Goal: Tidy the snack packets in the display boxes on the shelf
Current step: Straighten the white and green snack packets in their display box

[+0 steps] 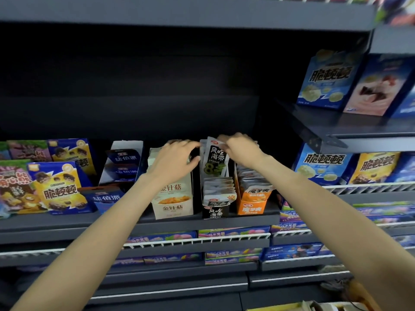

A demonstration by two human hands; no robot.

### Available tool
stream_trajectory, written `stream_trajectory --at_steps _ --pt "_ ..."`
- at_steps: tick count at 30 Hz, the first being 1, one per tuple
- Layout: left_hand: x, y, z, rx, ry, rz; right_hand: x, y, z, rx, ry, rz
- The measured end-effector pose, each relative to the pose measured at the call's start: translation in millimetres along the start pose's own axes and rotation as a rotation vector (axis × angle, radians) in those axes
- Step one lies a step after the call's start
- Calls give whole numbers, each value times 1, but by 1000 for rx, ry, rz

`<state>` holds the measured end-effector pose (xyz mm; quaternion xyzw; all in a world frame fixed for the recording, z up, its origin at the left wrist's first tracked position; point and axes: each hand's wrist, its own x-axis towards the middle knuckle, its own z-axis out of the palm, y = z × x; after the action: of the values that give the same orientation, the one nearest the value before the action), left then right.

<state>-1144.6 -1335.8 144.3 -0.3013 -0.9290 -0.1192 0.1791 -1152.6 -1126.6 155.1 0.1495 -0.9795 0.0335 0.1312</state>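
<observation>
We had our right hand (241, 151) pinching the top edge of a light, floppy, slippery-looking seaweed packet (215, 158) upright in the black display box (215, 211), left hand (174, 160) resting open beside it.

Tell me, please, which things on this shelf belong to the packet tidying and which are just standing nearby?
Part of the job:
- black display box
- upright black packet, pinched by the right hand
- cream display box, under the left hand
- orange display box

Just nearby:
- yellow boxes
- blue boxes
- flat packs on the lower shelf
</observation>
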Motion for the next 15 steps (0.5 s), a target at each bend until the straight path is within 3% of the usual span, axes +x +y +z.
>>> stream_trajectory --at_steps 4,9,12,15 --pt "7 -1 3 -70 59 -36 -5 2 -13 -59 244 42" --pt "1 -2 6 -361 126 -120 -37 7 -42 222 553 12" --pt "-3 2 3 -555 131 -146 -60 6 -57 399 624 74" --pt "-9 9 -2 -763 84 -200 -77 5 -64 656 573 127"
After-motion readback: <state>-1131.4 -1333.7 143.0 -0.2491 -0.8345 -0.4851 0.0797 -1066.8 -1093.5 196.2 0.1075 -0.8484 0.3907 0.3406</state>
